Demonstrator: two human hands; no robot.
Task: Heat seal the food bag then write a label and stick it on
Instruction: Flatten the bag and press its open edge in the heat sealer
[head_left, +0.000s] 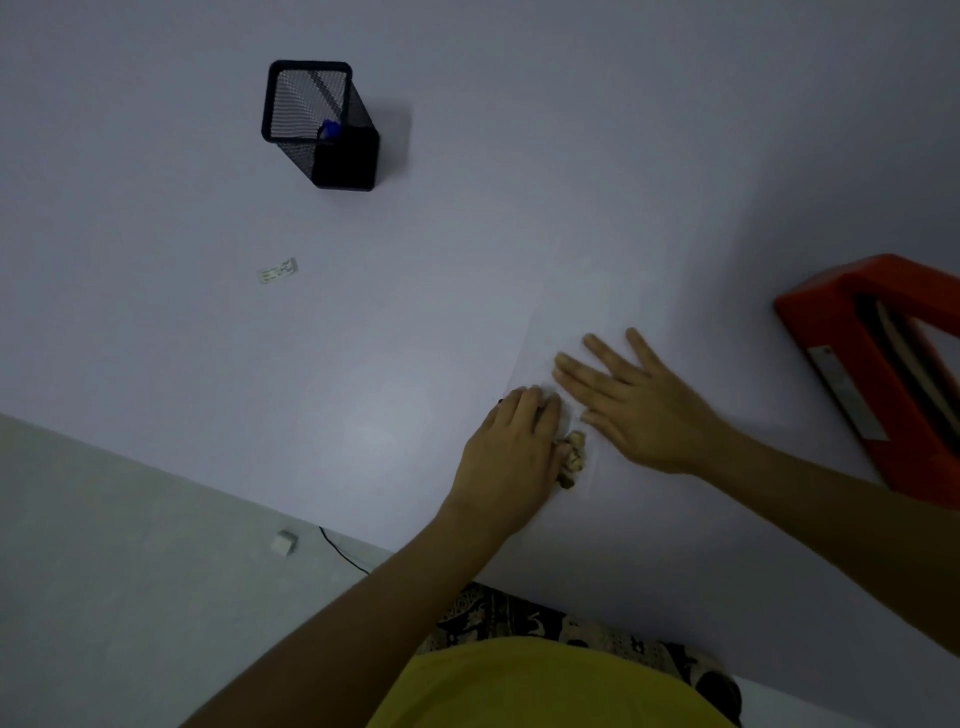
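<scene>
The clear food bag (574, 460) lies on the white table near its front edge, hard to see apart from the brownish food pieces inside it. My left hand (511, 452) rests on the bag's left part with fingers curled over it, and a small dark tip shows by its fingertips. My right hand (639, 410) lies flat just right of the food, fingers spread, pressing on the plastic. The orange heat sealer (883, 364) sits at the right edge, apart from both hands. A small label (278, 271) lies alone at the left middle.
A black mesh pen holder (322, 124) with a blue pen (330, 130) stands at the back left. The table's front edge (291, 512) runs diagonally; beyond it on the floor are a small white block (284, 543) and a thin cable (343, 553).
</scene>
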